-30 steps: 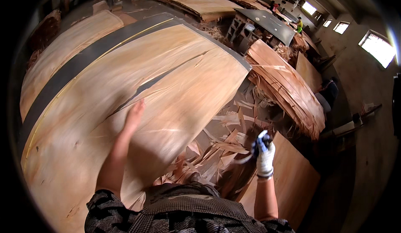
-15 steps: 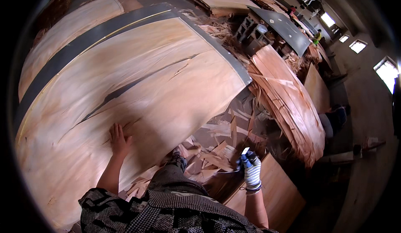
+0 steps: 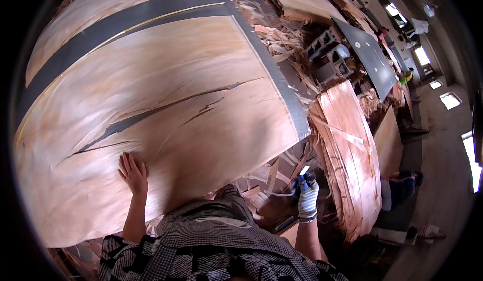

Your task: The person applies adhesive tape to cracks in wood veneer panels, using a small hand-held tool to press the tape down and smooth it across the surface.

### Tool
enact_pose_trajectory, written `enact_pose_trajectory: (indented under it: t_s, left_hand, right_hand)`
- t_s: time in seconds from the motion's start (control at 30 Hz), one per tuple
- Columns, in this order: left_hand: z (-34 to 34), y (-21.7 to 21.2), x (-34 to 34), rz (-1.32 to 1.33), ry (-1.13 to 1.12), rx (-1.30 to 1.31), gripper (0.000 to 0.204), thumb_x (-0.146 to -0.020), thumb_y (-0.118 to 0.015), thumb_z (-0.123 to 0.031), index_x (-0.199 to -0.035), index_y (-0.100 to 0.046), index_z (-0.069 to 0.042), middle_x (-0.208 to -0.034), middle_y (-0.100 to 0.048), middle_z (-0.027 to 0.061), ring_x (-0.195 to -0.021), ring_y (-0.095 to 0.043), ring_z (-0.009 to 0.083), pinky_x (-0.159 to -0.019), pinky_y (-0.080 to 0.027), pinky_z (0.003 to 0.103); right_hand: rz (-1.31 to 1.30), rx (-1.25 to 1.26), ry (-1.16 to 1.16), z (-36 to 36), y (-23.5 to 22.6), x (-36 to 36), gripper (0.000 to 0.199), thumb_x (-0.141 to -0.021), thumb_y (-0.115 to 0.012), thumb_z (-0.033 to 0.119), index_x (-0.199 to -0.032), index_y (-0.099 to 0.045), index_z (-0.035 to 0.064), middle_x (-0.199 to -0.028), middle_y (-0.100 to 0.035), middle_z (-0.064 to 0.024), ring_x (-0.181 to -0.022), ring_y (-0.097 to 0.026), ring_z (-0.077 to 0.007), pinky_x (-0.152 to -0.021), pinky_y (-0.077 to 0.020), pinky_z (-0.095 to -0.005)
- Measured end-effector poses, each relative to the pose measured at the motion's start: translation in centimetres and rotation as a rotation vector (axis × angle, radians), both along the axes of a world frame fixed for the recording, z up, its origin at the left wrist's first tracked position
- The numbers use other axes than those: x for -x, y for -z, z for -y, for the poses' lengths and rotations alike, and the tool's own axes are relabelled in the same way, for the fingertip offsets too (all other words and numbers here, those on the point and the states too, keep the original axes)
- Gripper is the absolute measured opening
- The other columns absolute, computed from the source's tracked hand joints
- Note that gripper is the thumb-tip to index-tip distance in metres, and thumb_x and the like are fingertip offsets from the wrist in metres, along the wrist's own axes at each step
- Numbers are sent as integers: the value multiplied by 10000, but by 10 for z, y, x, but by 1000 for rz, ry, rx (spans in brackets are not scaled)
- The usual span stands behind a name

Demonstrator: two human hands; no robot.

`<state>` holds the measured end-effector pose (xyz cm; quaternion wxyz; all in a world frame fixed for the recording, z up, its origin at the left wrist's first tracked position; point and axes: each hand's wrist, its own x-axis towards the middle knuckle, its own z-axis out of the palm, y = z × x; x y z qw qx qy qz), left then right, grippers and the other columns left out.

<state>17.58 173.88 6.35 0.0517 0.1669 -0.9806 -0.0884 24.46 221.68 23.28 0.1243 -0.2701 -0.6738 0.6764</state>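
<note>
A wide sheet of thin wood [image 3: 166, 105] fills the left and middle of the view, split by long dark cracks and lying over a dark belt [image 3: 126, 22]. To its right stands a stack of similar sheets [image 3: 347, 150], with loose wood scraps [image 3: 271, 180] in the gap between. The left hand [image 3: 133, 173] lies flat on the sheet's near part, fingers spread. The right hand [image 3: 307, 195], in a white and blue glove, hangs low over the scraps; its grip cannot be told.

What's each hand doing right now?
Left hand: open, flat on the veneer sheet.
Right hand: gloved, closed; what it grips cannot be told.
</note>
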Motion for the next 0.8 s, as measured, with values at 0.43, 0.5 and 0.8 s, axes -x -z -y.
enact_pose_trajectory:
  t_s: [0.43,0.5,0.8]
  left_hand:
    - [-214,-37,231,-200,423,-187,252,-720,-647,-145,-961,-584,-105,-980,-556,65,-959,-508,245,-845,-369,408]
    - [-222,-35,237,-156,380,-144,202,-671,-683,-150,-841,-583,-107,-901,-535,49,-962,-495,224,-839,-360,389]
    - [-237,-56,238,-71,641,-398,254,-679,-690,-150,-909,-592,-108,-796,-563,58,-820,-550,253,-748,-413,377]
  right_hand:
    - [166,33,-543,-55,-1,208,107,-860,-568,185,-883,-567,80,-677,-592,-25,-428,-481,-46,-279,-289,-177]
    - [257,53,-554,-63,0,215,102,-862,-569,165,-888,-568,66,-675,-601,-34,-425,-482,-56,-345,-321,-180]
    - [346,178,-722,-45,22,252,109,-863,-574,177,-882,-578,70,-697,-618,-35,-431,-497,-51,-362,-333,-177]
